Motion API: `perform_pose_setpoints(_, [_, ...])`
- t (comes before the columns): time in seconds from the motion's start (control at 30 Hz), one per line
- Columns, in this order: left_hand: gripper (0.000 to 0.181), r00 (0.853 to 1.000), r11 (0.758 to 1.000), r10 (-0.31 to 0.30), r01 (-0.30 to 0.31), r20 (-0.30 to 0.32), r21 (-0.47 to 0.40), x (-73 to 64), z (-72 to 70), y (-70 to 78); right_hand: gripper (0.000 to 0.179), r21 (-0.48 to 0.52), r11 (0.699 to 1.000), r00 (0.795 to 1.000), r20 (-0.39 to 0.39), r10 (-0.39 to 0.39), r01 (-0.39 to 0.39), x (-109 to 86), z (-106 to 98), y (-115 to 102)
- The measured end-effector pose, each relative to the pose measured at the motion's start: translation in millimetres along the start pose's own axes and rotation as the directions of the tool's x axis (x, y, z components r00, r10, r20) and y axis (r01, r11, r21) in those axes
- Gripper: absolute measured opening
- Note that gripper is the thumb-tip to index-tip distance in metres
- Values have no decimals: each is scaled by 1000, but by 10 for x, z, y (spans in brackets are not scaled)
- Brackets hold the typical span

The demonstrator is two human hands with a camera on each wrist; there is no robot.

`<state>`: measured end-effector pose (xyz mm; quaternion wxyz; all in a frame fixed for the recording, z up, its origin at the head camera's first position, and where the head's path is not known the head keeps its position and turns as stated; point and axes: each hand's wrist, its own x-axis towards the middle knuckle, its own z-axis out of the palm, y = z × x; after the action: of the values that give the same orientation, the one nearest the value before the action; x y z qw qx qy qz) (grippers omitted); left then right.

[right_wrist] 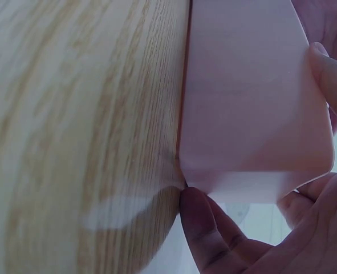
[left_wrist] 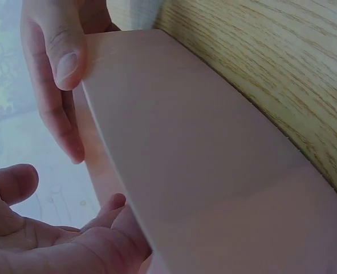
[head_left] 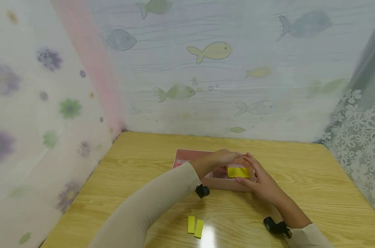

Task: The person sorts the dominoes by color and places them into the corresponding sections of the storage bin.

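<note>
A pink box [head_left: 227,185] with a divider rests on the table. My right hand [head_left: 266,184] grips its right end, thumb over the front rim and other fingers around the end wall. In the right wrist view, fingertips [right_wrist: 197,211] reach low on that end. My left hand [head_left: 226,157] reaches over the box, its fingertips near the far right rim. The left wrist view has the left thumb [left_wrist: 20,181] apart from the fingers, which dip behind the front wall [left_wrist: 185,142]. A yellow rectangular piece [head_left: 238,172] lies inside the box's right part.
Two small yellow strips [head_left: 191,224] lie side by side on the wooden table [head_left: 137,165], in front of the box. Something pink [head_left: 179,164] shows in the box's left part. Fish-printed fabric [head_left: 212,69] hangs behind the table, with patterned curtains at both sides.
</note>
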<state>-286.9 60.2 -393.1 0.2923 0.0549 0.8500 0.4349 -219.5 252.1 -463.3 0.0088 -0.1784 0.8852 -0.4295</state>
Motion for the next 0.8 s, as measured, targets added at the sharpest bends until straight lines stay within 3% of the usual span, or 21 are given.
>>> perform_pose_setpoints(0.13, [61, 999, 999, 39, -40, 11, 33, -81, -14, 19, 81, 2, 1000, 1000, 2, -7, 7, 7, 4, -3])
perform_pose_setpoints(0.33, [50, 987, 985, 157, -160, 45, 68, -223, -74, 13, 81, 11, 1000, 1000, 3, -19, 19, 9, 0, -5])
perform_pose_setpoints(0.6, [49, 964, 966, 237, -221, -120, 133, -510, -301, -133, 81, 26, 999, 1000, 6, -21, 21, 27, 3, -4])
perform_pose_setpoints(0.8, [43, 930, 941, 337, -338, -148, 17, -755, -452, -337, 85, 13, 1000, 1000, -1, 5, -5, 17, 0, -6])
